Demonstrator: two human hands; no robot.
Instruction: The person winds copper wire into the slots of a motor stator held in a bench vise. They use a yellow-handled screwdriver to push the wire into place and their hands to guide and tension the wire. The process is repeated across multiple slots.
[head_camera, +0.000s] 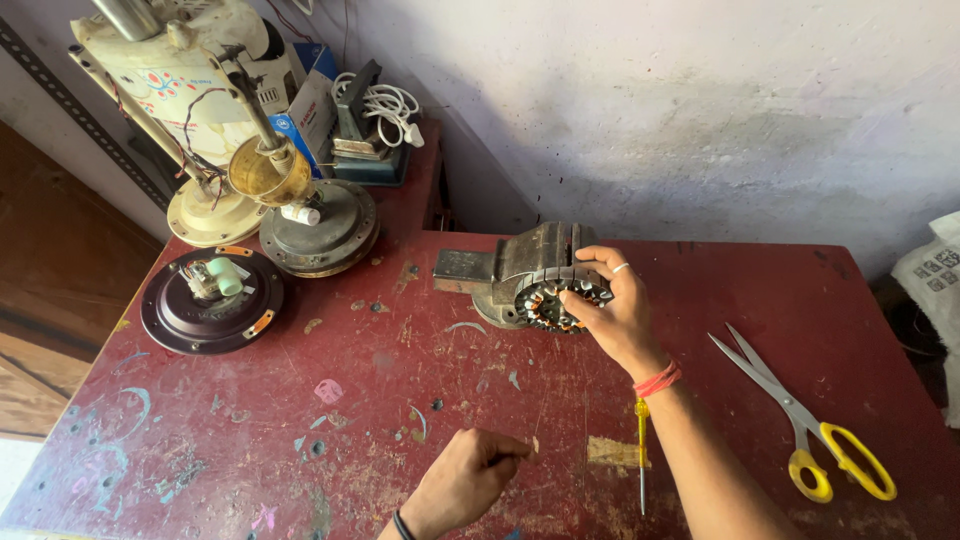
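So my right hand (615, 305) is wrapped around the motor core (562, 300) — a round stack of dark metal plates with copper coils showing in the slots, reddish-orange against the grey. It sits toward the back middle of the table (420, 400), pressed up against a chunky dark metal block (520, 262), and my fingers curl over its top edge. My left hand (465, 480) is down near the front edge, fingertips pinched shut on something small — too tiny to tell what.

The table is painted dark red, pretty beat up, with scratches, paint splotches and bare patches. A yellow-handled screwdriver (641, 450) lies just beside my right forearm, and yellow-handled scissors (810, 425) lie open off to the right. On the left there's a pile of fan parts (255, 200), including a round dark housing (210, 300). Behind it all is a scuffed whitish wall (700, 110).
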